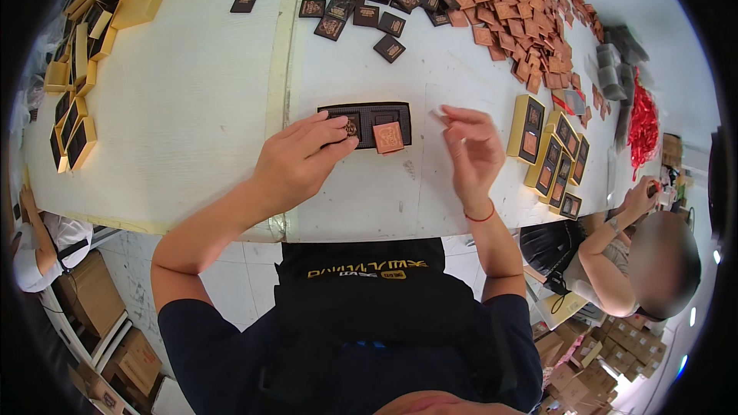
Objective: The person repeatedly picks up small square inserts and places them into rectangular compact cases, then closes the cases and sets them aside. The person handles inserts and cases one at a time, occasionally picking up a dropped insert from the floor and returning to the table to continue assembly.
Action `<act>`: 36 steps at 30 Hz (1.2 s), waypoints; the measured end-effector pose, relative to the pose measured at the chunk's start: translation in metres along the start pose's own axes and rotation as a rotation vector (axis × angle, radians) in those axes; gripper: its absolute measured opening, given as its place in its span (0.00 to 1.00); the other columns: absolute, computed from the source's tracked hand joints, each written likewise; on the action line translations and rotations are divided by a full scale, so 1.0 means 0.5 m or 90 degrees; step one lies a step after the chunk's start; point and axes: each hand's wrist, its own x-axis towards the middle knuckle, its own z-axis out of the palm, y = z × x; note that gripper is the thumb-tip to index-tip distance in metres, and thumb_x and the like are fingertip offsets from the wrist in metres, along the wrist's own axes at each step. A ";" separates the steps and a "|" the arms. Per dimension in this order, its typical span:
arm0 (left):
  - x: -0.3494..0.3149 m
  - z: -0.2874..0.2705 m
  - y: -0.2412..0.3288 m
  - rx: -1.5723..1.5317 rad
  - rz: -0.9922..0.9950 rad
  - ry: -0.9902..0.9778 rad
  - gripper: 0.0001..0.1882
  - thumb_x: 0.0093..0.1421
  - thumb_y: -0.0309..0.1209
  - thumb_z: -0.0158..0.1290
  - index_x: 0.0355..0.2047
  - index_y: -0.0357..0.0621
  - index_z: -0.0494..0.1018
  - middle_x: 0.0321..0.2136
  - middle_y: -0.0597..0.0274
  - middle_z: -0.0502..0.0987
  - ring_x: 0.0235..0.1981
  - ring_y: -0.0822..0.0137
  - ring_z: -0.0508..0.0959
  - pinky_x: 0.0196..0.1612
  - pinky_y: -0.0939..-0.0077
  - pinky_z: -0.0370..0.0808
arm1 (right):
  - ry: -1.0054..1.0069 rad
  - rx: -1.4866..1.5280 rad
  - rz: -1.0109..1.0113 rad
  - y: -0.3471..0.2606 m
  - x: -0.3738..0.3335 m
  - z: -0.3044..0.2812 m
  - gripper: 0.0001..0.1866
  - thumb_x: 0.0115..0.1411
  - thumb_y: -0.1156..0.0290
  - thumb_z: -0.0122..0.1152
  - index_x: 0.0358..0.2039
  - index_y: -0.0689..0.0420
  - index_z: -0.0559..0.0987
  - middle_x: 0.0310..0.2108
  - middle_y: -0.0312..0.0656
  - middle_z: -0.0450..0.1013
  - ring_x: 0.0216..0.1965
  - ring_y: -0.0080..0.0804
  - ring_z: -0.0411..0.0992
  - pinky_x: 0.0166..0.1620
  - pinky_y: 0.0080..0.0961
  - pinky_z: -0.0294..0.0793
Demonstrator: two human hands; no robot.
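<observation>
A black ribbed tray (367,117) with two square recesses lies on the white table in front of me. My left hand (301,155) is over its left end, thumb and fingers around a flat dark square with a gold emblem (351,126) that sits in the left recess. A copper-coloured square with an embossed design (388,137) lies askew at the right recess, overhanging the tray's near edge. To the right of the tray, my right hand (472,150) is raised with thumb and fingers apart, slightly smeared, and touches neither tray nor square.
Heaps of dark squares (366,15) and copper squares (503,11) cover the far table. Filled gold-edged boxes (527,129) stand at right; more gold boxes (81,134) line the left. Red material (643,124) lies far right. A co-worker (615,261) sits at right, another person (42,250) at left.
</observation>
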 end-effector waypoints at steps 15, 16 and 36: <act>-0.005 -0.006 0.004 -0.012 -0.009 -0.013 0.15 0.49 0.18 0.62 0.38 0.43 0.82 0.36 0.60 0.80 0.44 0.60 0.82 0.53 0.60 0.80 | -0.520 -0.315 -0.166 -0.048 0.071 0.043 0.23 0.49 0.76 0.73 0.48 0.53 0.81 0.49 0.41 0.73 0.47 0.40 0.71 0.49 0.33 0.74; -0.006 -0.006 0.005 -0.009 -0.009 -0.013 0.15 0.49 0.18 0.62 0.38 0.43 0.82 0.36 0.60 0.80 0.43 0.60 0.81 0.53 0.60 0.80 | -0.499 -0.309 -0.145 -0.049 0.066 0.048 0.22 0.49 0.73 0.74 0.46 0.53 0.82 0.46 0.40 0.73 0.46 0.39 0.71 0.48 0.33 0.74; -0.003 -0.009 -0.001 0.022 -0.025 0.031 0.11 0.48 0.22 0.65 0.33 0.46 0.82 0.36 0.64 0.80 0.40 0.61 0.80 0.51 0.62 0.80 | -0.386 -0.432 -0.184 -0.039 0.027 0.020 0.30 0.48 0.68 0.76 0.53 0.54 0.79 0.58 0.41 0.71 0.59 0.45 0.69 0.59 0.40 0.70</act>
